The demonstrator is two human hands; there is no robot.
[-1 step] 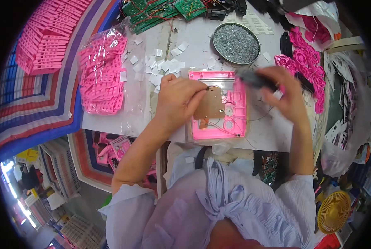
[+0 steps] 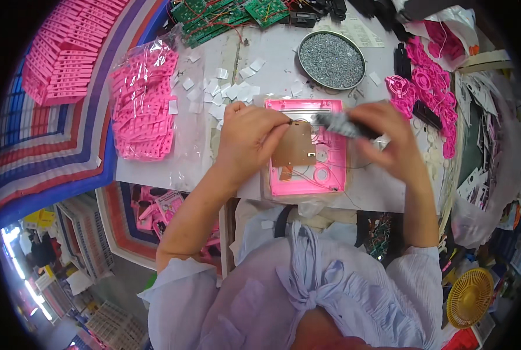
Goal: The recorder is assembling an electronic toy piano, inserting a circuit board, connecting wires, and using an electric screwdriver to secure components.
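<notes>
A pink plastic housing point(image 2: 337, 175) lies open on the white table in front of me, with thin wires inside. A brown circuit board point(image 2: 292, 146) rests over its left part. My left hand point(image 2: 250, 135) pinches a small dark piece point(image 2: 289, 122) at the board's upper left corner. Held in my right hand point(image 2: 393, 137) is a dark cylindrical tool point(image 2: 345, 125), blurred, which looks like an electric screwdriver. Its front end is over the housing's upper right part; whether it touches anything I cannot tell.
Beyond the housing stands a round dish point(image 2: 332, 61) of small grey metal pieces. White paper slips point(image 2: 237, 91) and a clear bag of pink parts point(image 2: 144, 108) lie left. Green circuit boards point(image 2: 214, 17) sit at the back, pink rings point(image 2: 427, 79) at the right.
My right hand has brought the tool leftward and slightly nearer, from the housing's right edge to over its inside. The left hand and the board stay nearly still.
</notes>
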